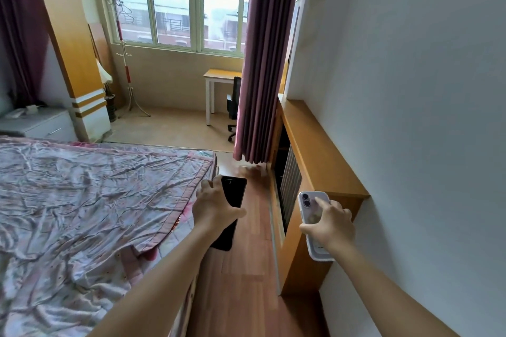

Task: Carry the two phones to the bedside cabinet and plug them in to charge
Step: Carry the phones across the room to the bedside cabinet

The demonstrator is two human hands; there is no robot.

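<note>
My left hand [213, 206] grips a black phone [232, 194] from above, over the wooden floor beside the bed's corner. My right hand [332, 223] holds a phone in a pale clear case [308, 201], camera end pointing away, in front of the wooden wall unit. The white bedside cabinet [45, 126] stands at the far left, beyond the bed, with a white charger block [32, 109] on top. Both arms are stretched forward.
A bed [82, 213] with a crumpled pinkish cover fills the left. A wooden wall unit [315, 156] runs along the right wall. Wooden floor [246, 276] forms a narrow aisle between them. Ahead hang a purple curtain [262, 63], a desk [219, 76] and office chair [234, 107].
</note>
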